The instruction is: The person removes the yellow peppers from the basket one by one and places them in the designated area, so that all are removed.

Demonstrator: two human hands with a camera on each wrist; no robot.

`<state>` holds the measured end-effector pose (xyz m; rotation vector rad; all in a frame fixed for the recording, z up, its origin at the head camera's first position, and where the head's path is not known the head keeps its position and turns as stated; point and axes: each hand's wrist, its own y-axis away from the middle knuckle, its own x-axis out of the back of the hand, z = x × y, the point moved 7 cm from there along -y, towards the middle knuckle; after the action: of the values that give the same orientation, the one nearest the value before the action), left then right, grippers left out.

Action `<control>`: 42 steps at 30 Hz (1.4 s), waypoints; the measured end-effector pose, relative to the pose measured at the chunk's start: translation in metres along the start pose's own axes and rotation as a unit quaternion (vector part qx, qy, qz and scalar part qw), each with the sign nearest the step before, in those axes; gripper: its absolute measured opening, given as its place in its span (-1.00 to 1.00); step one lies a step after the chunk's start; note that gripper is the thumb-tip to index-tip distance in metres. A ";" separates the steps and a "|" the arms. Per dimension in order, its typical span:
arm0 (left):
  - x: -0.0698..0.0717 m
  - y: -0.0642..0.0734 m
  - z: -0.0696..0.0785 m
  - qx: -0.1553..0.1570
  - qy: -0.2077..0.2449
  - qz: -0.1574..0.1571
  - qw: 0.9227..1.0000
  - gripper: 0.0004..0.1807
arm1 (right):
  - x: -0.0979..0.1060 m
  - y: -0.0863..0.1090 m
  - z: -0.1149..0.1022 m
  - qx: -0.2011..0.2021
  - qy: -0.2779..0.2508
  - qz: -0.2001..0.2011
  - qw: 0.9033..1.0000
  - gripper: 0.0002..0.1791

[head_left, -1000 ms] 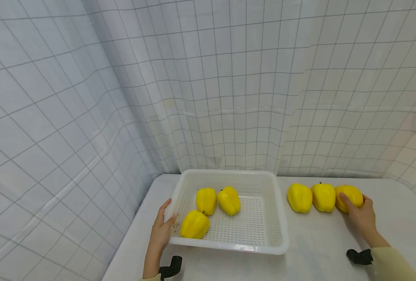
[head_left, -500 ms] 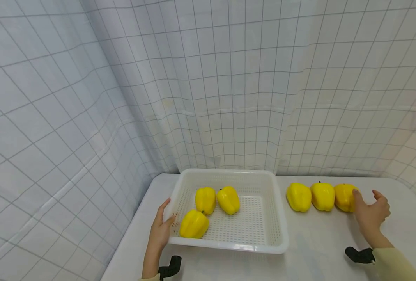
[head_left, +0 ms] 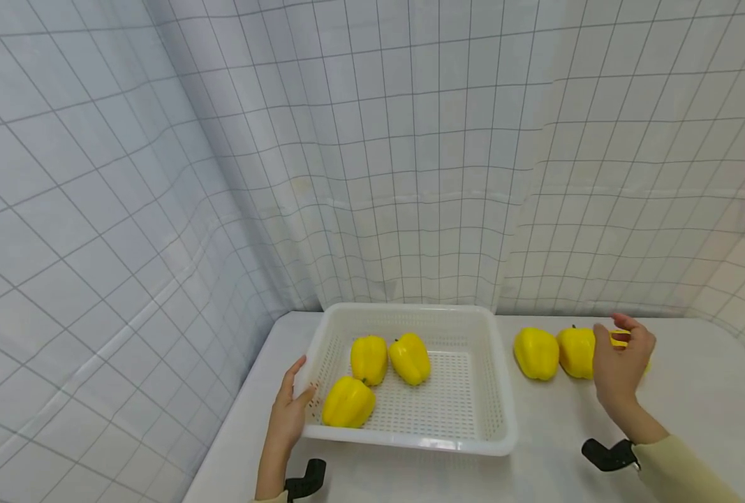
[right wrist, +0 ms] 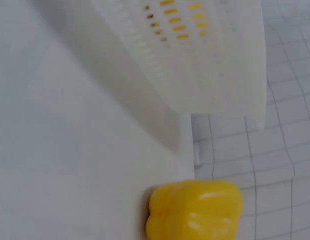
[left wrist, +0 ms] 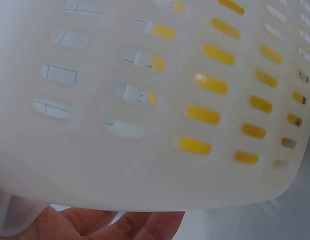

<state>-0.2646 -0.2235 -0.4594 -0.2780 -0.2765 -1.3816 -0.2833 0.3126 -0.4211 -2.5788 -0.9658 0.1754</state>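
A white perforated plastic basket [head_left: 406, 441] stands tilted at its left side, raised off the table, in the left wrist view. My left hand [head_left: 287, 412] grips its left rim, thumb over the edge and fingers beneath. Three yellow bell peppers lie inside: a near one [head_left: 348, 402], a middle one [head_left: 369, 360] and a right one [head_left: 410, 359]. Right of the basket, a left bell pepper [head_left: 536, 354], a middle one [head_left: 576, 352] and a right one [head_left: 620, 339] line up. My right hand [head_left: 621, 360], fingers loosely bent and holding nothing, hovers before the right pepper, hiding most of it.
The white table [head_left: 554, 433] ends at the back against a grid-patterned white curtain [head_left: 410, 175], which also hangs along the left side. The basket's near right side [right wrist: 195, 65] shows in the right wrist view. A black wrist mount [head_left: 607, 455] sits on the right wrist.
My right hand let go of the rightmost bell pepper, drew back to its right, then swung left in front of it. The left hand and the basket have stayed put.
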 end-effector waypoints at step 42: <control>0.000 0.000 -0.001 -0.003 -0.004 0.003 1.000 -0.37 | -0.185 0.119 -0.092 0.038 0.042 -0.536 0.842 -0.67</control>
<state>-0.2647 -0.2242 -0.4599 -0.2880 -0.2780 -1.3763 -0.3288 0.0811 -0.3861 -1.5957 -2.1083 -0.2050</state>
